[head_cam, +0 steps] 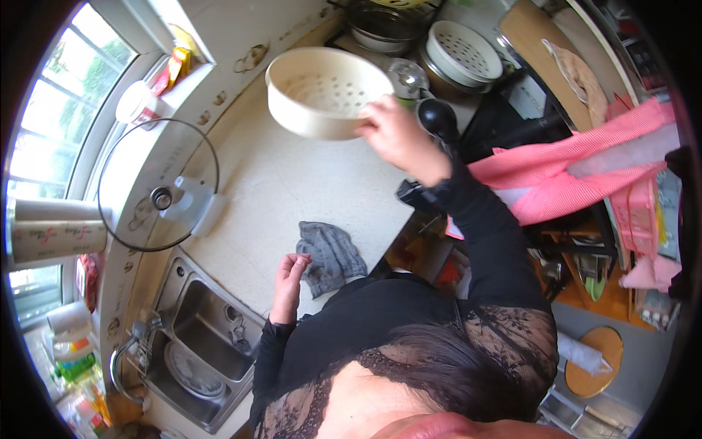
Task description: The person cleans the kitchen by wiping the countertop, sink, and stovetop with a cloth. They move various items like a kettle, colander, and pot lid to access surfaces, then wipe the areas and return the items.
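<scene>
My right hand (403,137) grips the near rim of a cream steamer basket (329,118) with a perforated bottom, tilted above the far part of the white countertop (307,175). My left hand (288,282) is near the counter's front edge, its fingers bent and thumb close to them, beside a crumpled grey cloth (332,258); whether it touches the cloth is not clear. Beyond the basket, a white perforated steamer tray (465,52) sits on a metal pot.
A glass lid (159,219) stands upright on the left by the window wall. Below it is a double steel sink (211,329) with a faucet (129,351) and a round dish inside. A wok (386,27) stands at the back; pink checked fabric (576,159) lies right of my arm.
</scene>
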